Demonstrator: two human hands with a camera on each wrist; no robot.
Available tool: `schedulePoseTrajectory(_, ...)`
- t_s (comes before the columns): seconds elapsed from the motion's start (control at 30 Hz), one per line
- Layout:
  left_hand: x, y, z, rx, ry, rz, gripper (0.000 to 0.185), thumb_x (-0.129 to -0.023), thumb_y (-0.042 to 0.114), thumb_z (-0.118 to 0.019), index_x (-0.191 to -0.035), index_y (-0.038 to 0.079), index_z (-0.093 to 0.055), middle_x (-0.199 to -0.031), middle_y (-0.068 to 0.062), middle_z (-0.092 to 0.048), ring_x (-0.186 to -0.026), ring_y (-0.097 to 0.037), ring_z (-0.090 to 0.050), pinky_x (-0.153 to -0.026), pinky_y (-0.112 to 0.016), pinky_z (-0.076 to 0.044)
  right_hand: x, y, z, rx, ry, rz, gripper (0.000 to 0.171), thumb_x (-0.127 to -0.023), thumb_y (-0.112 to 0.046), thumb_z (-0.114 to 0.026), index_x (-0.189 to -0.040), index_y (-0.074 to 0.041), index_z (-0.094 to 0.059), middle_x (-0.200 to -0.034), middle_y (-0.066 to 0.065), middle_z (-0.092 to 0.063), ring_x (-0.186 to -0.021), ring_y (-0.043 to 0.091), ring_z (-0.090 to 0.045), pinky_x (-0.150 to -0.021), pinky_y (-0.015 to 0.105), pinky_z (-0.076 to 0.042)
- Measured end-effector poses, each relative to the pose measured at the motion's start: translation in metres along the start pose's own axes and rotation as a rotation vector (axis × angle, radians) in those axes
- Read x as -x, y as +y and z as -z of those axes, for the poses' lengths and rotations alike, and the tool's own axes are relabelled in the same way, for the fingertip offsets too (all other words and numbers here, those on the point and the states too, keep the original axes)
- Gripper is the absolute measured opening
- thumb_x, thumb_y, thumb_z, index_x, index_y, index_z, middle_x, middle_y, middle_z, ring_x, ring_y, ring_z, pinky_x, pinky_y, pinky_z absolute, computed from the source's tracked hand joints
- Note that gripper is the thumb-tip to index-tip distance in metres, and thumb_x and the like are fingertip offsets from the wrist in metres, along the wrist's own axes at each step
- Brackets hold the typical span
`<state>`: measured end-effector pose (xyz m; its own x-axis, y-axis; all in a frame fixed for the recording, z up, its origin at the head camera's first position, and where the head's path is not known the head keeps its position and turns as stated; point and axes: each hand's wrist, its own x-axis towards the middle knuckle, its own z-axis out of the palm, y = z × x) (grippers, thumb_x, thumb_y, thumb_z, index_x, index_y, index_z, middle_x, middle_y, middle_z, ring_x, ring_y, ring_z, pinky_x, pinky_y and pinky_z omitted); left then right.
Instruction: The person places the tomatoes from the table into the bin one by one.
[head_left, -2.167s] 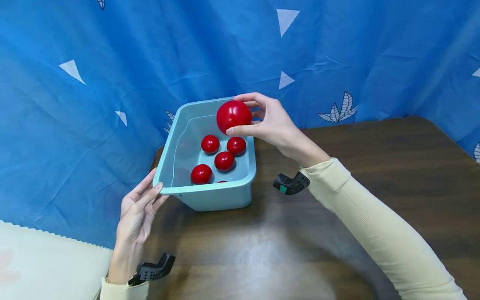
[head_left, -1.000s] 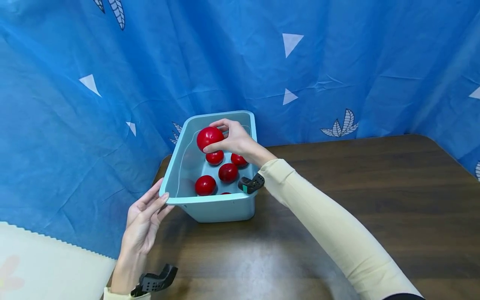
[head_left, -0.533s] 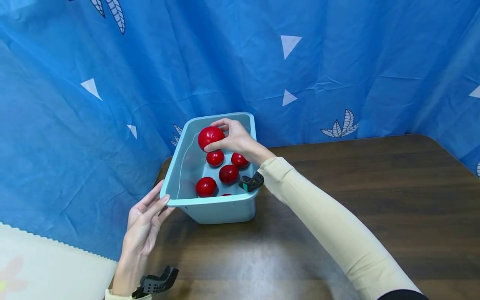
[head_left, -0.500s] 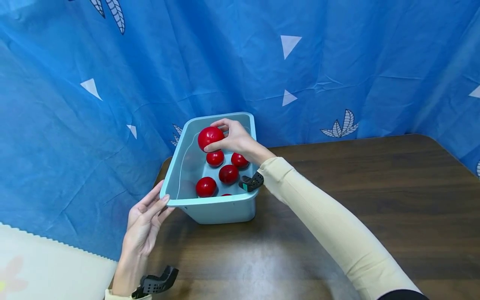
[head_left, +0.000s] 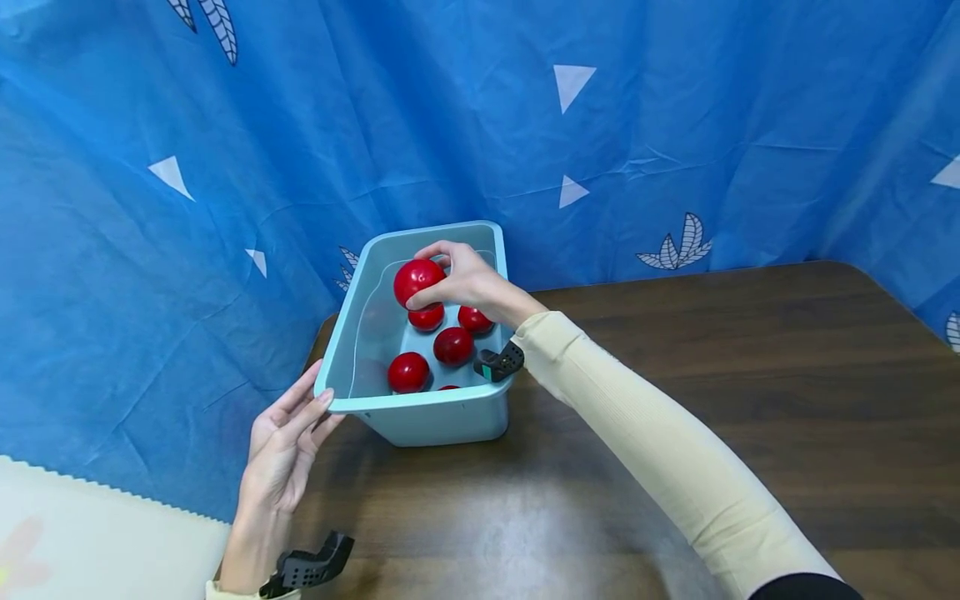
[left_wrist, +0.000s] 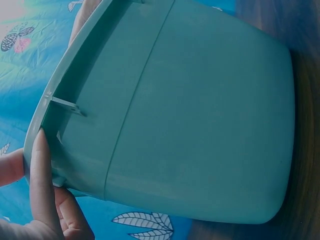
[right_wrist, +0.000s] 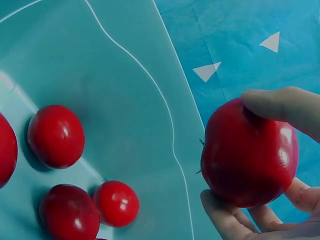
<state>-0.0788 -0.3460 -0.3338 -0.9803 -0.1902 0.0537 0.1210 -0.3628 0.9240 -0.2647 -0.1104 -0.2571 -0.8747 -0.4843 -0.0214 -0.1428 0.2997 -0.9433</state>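
A light-blue plastic bin (head_left: 431,423) stands on the table, with several red tomatoes (head_left: 408,373) lying on its floor. My right hand (head_left: 474,279) reaches over the bin's right side and holds another tomato (head_left: 417,280) between thumb and fingers, above those inside. In the right wrist view the held tomato (right_wrist: 250,155) is large and glossy, thin dark-green tips poking out at its left edge. My left hand (head_left: 281,458) grips the bin's near left corner, thumb on the rim (left_wrist: 37,125) and fingers underneath it.
A dark wooden table (head_left: 712,400) stretches to the right of the bin. Behind it hangs a blue curtain (head_left: 465,108) with white triangles and leaf prints. A pale cloth (head_left: 97,533) lies at the lower left. Black cameras (head_left: 501,362) sit on both wrists.
Since about two seconds ago my right hand has carried the tomato left and lower, from the bin's right rim to over its inside. In the last half second both hands stay nearly still.
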Motion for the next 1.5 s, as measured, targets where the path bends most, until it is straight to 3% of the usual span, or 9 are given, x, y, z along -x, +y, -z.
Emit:
schedulePoseTrajectory(0.23, 0.001, 0.001, 0.003, 0.013, -0.017, -0.007, 0.043, -0.105, -0.007, -0.055, -0.143, 0.012, -0.060, -0.130, -0.011, -0.062, -0.108, -0.017, -0.074, -0.091, -0.028, -0.059, 0.000, 0.000, 0.001, -0.058, -0.019, 0.019, 0.060, -0.087, -0.006, -0.082, -0.141, -0.012, -0.058, -0.140, 0.014, -0.057, -0.126, 0.030, -0.057, -0.099, 0.044, -0.059)
schedulePoseTrajectory(0.67, 0.000, 0.003, 0.009, 0.021, -0.025, -0.017, 0.041, -0.105, -0.007, -0.054, -0.138, 0.014, -0.065, -0.130, -0.011, -0.061, -0.107, -0.017, -0.075, -0.090, -0.028, -0.060, 0.011, -0.005, 0.002, -0.034, -0.046, 0.060, 0.052, -0.092, -0.010, -0.078, -0.140, -0.012, -0.059, -0.141, 0.014, -0.058, -0.125, 0.028, -0.056, -0.100, 0.045, -0.057)
schedulePoseTrajectory(1.0, -0.004, 0.006, 0.015, 0.033, -0.017, -0.010, 0.040, -0.105, -0.007, -0.054, -0.136, 0.014, -0.067, -0.133, -0.009, -0.062, -0.108, -0.018, -0.075, -0.090, -0.028, -0.060, 0.044, 0.006, 0.040, -0.099, -0.017, 0.134, 0.050, -0.096, -0.015, -0.074, -0.143, -0.011, -0.057, -0.139, 0.014, -0.060, -0.122, 0.030, -0.060, -0.104, 0.048, -0.055)
schedulePoseTrajectory(1.13, -0.006, 0.007, 0.015, 0.054, -0.017, -0.004, 0.040, -0.105, -0.008, -0.054, -0.137, 0.013, -0.066, -0.135, -0.008, -0.062, -0.111, -0.019, -0.074, -0.092, -0.030, -0.059, 0.066, 0.019, 0.065, -0.092, 0.029, 0.164, 0.047, -0.101, -0.018, -0.070, -0.145, -0.010, -0.056, -0.141, 0.014, -0.059, -0.126, 0.030, -0.060, -0.110, 0.052, -0.050)
schedulePoseTrajectory(1.33, -0.007, 0.014, 0.020, 0.073, -0.015, 0.010, 0.040, -0.104, -0.009, -0.054, -0.135, 0.012, -0.069, -0.137, -0.006, -0.062, -0.112, -0.019, -0.073, -0.091, -0.030, -0.060, 0.101, 0.057, 0.092, -0.066, 0.131, 0.137, 0.043, -0.106, -0.020, -0.064, -0.146, -0.008, -0.053, -0.139, 0.016, -0.058, -0.126, 0.030, -0.061, -0.112, 0.051, -0.049)
schedulePoseTrajectory(1.4, -0.007, 0.017, 0.023, 0.092, -0.023, 0.008, 0.041, -0.104, -0.011, -0.053, -0.134, 0.011, -0.069, -0.138, -0.005, -0.062, -0.114, -0.019, -0.073, -0.091, -0.030, -0.060, 0.109, 0.070, 0.099, -0.017, 0.177, 0.130, 0.043, -0.107, -0.022, -0.063, -0.145, -0.007, -0.052, -0.137, 0.016, -0.059, -0.125, 0.030, -0.062, -0.109, 0.048, -0.050)
schedulePoseTrajectory(1.5, -0.007, 0.019, 0.026, 0.117, -0.031, 0.004, 0.041, -0.104, -0.013, -0.051, -0.133, 0.010, -0.070, -0.139, -0.005, -0.062, -0.117, -0.019, -0.071, -0.091, -0.030, -0.060, 0.120, 0.090, 0.108, 0.140, 0.210, 0.117, 0.046, -0.107, -0.028, -0.063, -0.147, -0.008, -0.050, -0.140, 0.016, -0.055, -0.129, 0.032, -0.057, -0.109, 0.051, -0.048)
